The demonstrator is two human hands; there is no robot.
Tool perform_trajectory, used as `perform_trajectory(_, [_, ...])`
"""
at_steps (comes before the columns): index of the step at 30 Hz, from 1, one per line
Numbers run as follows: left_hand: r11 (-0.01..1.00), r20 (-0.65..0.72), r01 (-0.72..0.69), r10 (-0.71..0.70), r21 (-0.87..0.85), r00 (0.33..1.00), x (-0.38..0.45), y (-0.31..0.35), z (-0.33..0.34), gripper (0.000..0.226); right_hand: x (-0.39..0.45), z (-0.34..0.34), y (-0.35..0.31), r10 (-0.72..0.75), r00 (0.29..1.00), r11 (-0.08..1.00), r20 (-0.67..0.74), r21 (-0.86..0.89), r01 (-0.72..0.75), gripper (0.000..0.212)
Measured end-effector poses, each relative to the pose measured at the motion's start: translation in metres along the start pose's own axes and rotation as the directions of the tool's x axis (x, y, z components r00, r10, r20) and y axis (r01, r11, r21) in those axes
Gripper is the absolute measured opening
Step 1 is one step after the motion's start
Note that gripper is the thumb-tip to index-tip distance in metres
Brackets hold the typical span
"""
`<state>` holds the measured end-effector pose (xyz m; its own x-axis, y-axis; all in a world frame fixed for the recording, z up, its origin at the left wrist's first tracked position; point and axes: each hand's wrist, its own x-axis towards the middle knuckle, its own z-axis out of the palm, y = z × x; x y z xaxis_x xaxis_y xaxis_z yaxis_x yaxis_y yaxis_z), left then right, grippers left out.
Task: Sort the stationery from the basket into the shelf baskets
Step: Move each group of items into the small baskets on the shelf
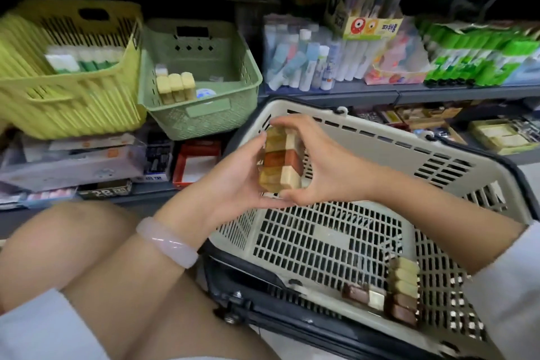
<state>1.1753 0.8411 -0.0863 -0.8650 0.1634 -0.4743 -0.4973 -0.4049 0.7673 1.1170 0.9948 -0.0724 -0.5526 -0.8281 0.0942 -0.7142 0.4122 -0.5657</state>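
Both hands hold a small stack of rectangular stone-like blocks (281, 162), tan, reddish-brown and cream, above the far left corner of the beige slotted plastic shopping basket (330, 242). The left hand (233, 181) cups the stack from the left with its fingers curled round it; the right hand (324, 166) grips it from the right, thumb beneath and fingers arched over the top. More blocks of the same kind (401, 291) lie in the shopping basket's near right corner. On the shelf beyond the shopping basket's left end sits a pale green perforated basket (201, 114) holding three cream blocks (176, 88), with a yellow ribbed basket (73, 102) just beside it on its left.
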Motion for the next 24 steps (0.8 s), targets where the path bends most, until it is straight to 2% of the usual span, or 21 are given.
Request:
perform_trajectory(3, [0.975, -0.059, -0.042, 0.03, -0.219, 0.998, -0.008, 0.012, -0.009, 0.047, 0.028, 0.003, -0.02, -0.109, 0.994, 0.993, 0.023, -0.039, 0.11, 0.104])
perform_trajectory(5, [0.962, -0.132, -0.135, 0.106, -0.235, 0.986, -0.012, 0.017, -0.018, 0.049, 0.043, 0.002, -0.03, -0.128, 0.991, 0.991, 0.051, -0.035, 0.129, 0.112])
perform_trajectory(7, [0.956, -0.167, -0.236, 0.207, -0.176, 0.964, -0.016, 0.022, -0.028, 0.046, 0.057, 0.0, -0.039, -0.126, 0.987, 0.992, 0.097, 0.04, 0.123, 0.113])
perform_trajectory(10, [0.932, -0.175, -0.363, 0.355, -0.016, 0.918, -0.027, 0.031, -0.044, 0.037, 0.077, -0.001, -0.051, -0.07, 0.995, 0.936, 0.069, 0.351, 0.042, 0.089])
perform_trajectory(12, [0.899, -0.224, -0.429, 0.439, 0.092, 0.87, -0.034, 0.038, -0.054, 0.04, 0.09, 0.002, -0.059, 0.083, 0.996, 0.858, -0.013, 0.509, -0.065, 0.061])
perform_trajectory(14, [0.838, -0.265, -0.466, 0.536, 0.285, 0.802, -0.037, 0.043, -0.066, 0.042, 0.105, 0.008, -0.066, 0.264, 0.965, 0.788, -0.009, 0.579, -0.21, 0.04])
perform_trajectory(16, [0.747, -0.263, -0.475, 0.629, 0.466, 0.731, -0.039, 0.047, -0.077, 0.04, 0.119, 0.012, -0.071, 0.332, 0.941, 0.741, 0.057, 0.602, -0.298, 0.043])
perform_trajectory(17, [0.721, -0.257, -0.477, 0.652, 0.504, 0.714, -0.041, 0.05, -0.082, 0.04, 0.125, 0.013, -0.072, 0.326, 0.942, 0.716, 0.082, 0.629, -0.303, 0.044])
perform_trajectory(19, [0.707, -0.256, -0.465, 0.659, 0.533, 0.708, -0.044, 0.057, -0.091, 0.044, 0.134, 0.013, -0.075, 0.294, 0.948, 0.647, 0.123, 0.705, -0.292, 0.035])
perform_trajectory(21, [0.71, -0.255, -0.456, 0.651, 0.536, 0.715, -0.044, 0.064, -0.099, 0.036, 0.144, 0.014, -0.075, 0.248, 0.961, 0.61, 0.124, 0.75, -0.254, 0.023])
perform_trajectory(24, [0.779, -0.267, -0.466, 0.597, 0.419, 0.757, -0.045, 0.07, -0.106, 0.031, 0.157, 0.014, -0.072, 0.252, 0.968, 0.589, 0.001, 0.793, -0.154, 0.012])
